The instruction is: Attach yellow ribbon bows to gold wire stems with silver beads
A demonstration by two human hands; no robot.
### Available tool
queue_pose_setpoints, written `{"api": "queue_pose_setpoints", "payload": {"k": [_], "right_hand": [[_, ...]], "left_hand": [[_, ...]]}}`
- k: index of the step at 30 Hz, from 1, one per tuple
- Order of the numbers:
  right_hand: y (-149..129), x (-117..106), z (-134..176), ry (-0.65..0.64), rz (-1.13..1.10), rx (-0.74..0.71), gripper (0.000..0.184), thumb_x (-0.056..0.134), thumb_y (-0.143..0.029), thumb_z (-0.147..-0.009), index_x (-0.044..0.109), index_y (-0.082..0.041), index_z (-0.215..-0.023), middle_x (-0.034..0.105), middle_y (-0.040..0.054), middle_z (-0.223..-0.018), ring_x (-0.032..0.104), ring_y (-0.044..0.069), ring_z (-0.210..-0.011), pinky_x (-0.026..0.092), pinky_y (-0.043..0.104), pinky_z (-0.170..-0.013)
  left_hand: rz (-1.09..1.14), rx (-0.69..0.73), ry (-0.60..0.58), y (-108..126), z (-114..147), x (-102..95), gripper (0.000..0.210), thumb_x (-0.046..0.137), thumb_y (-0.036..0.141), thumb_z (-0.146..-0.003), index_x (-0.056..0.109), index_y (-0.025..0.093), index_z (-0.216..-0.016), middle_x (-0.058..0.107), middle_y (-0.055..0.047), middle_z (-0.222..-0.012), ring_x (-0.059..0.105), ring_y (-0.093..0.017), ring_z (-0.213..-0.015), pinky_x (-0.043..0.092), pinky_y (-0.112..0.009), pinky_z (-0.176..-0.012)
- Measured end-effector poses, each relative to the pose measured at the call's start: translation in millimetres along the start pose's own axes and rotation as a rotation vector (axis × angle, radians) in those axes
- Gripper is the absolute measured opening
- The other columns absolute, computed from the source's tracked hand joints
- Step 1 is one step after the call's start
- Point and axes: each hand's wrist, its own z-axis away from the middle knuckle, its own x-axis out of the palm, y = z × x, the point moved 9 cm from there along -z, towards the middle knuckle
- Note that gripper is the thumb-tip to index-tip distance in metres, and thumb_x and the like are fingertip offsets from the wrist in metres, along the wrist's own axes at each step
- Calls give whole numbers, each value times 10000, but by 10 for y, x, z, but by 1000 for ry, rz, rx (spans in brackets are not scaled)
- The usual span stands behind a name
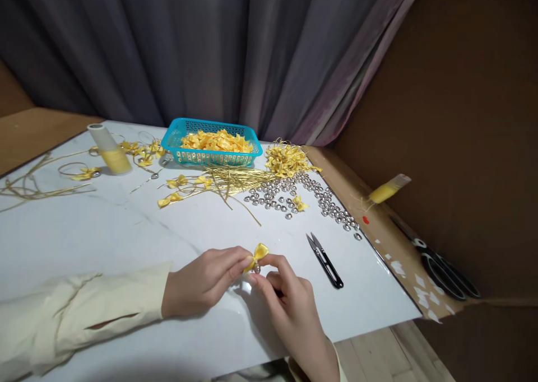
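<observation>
A small yellow ribbon bow (261, 251) is held just above the white tabletop, a little right of the middle. My left hand (210, 278) pinches its left side between thumb and fingers. Directly beneath the bow's knot is a shiny silver bead (256, 268). My right hand (290, 301) has thumb and index finger closed about this bead, the index fingertip touching the bow's right side. Any cord at the knot is too small to make out. Black thread snips (325, 261) lie to the right of my hands, blades pointing away.
Farther back stands a turquoise basket (212, 157) of yellow bows. Beside it are a pile of corded bows (288, 161), gold cords (239, 179) and scattered silver beads (336, 211). A yellow thread spool (110, 151) stands left; another spool (389, 189) and scissors (441, 270) lie right.
</observation>
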Motion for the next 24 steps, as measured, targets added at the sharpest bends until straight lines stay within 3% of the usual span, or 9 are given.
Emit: {"api": "queue_pose_setpoints", "payload": {"k": [11, 16, 24], "right_hand": [[127, 63, -4, -99, -192, 161, 277, 380, -460, -925, 478, -206, -874, 313, -92, -455, 246, 78, -412, 201, 201, -414], [53, 11, -12, -5, 35, 18, 227, 540, -408, -861, 483, -200, -932, 274, -109, -460, 249, 79, -412, 204, 201, -430], [-182, 25, 29, 47, 357, -284, 241, 347, -318, -960, 525, -155, -953, 412, -58, -499, 354, 102, -407, 274, 210, -444]], "left_hand": [[-11, 12, 22, 11, 0, -20, 195, 298, 154, -953, 474, 178, -872, 559, -6, -732, 517, -109, -601, 401, -194, -554], [-8, 26, 22, 16, 3, -22, 195, 289, 144, -953, 474, 175, -897, 567, -12, -744, 539, -115, -626, 413, -195, -585], [19, 37, 0, 26, -1, -3, 189, 294, 115, -944, 472, 171, -913, 583, -26, -794, 545, -117, -673, 416, -193, -613]]}}
